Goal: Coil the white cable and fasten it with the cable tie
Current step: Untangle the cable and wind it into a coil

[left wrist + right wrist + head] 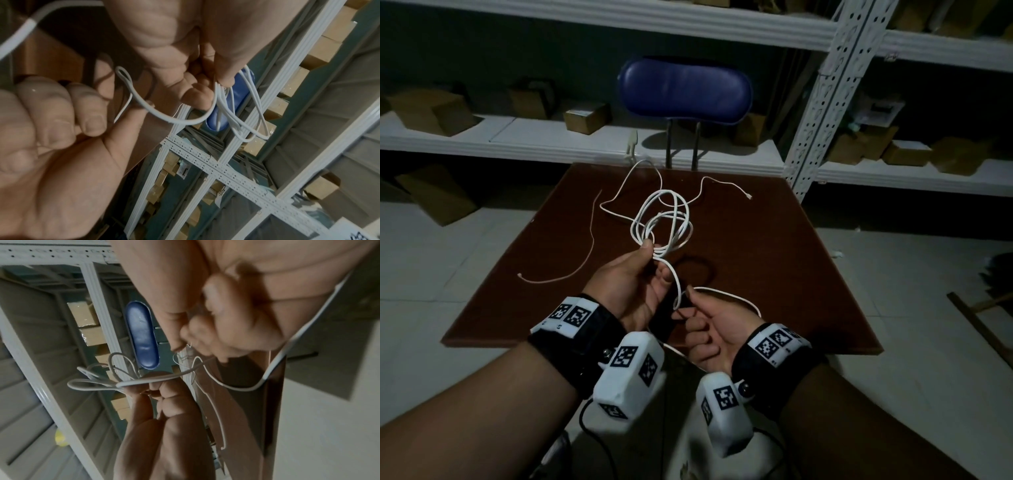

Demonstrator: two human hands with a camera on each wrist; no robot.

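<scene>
From the head view, the left hand (635, 284) is raised above the brown surface (774, 274) and pinches several loops of the white cable (664, 219) together between thumb and fingers; I judge this is done so that the finished turns stay gathered while more cable is added. The loops stand up from this grip, and the free part of the cable trails away over the surface toward a small connector (749, 196) at the far right. The right hand (709, 329) is just beside the left, and its thumb and forefinger pinch the strand that leaves the bundle, probably to guide the next turn. A thin pale cord (589, 240), which may be the cable tie, lies untouched on the surface at the left. In the left wrist view, the left hand's fingertips (225, 79) close on the bunched strands, and one strand curves down to the right hand, whose other fingers (61, 116) are curled. In the right wrist view, the right hand's grip is blurred, but the cable passes from it to the left hand's fingers (160, 391), which clamp the loops near a blue chair back (141, 335).
</scene>
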